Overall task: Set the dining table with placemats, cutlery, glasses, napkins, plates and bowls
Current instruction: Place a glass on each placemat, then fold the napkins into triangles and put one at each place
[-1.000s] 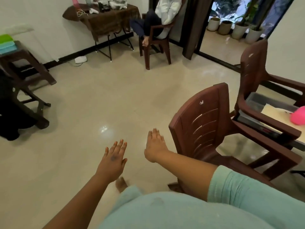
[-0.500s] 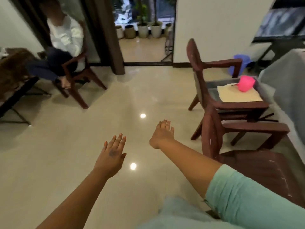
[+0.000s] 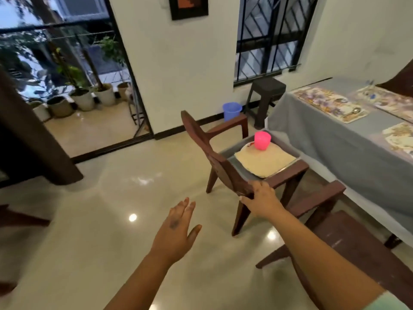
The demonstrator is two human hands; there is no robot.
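My right hand grips the corner of a brown chair's backrest, fingers curled round its edge. My left hand hangs over the glossy floor, flat, touching nothing. On the chair's seat lies a grey tray with a beige cloth and a pink cup on it. To the right stands the table under a grey cover, with patterned placemats laid along it. A second brown chair stands nearer me.

You find no readable text, label, brand or number anywhere here, not on the patterned placemats nor on the framed picture.
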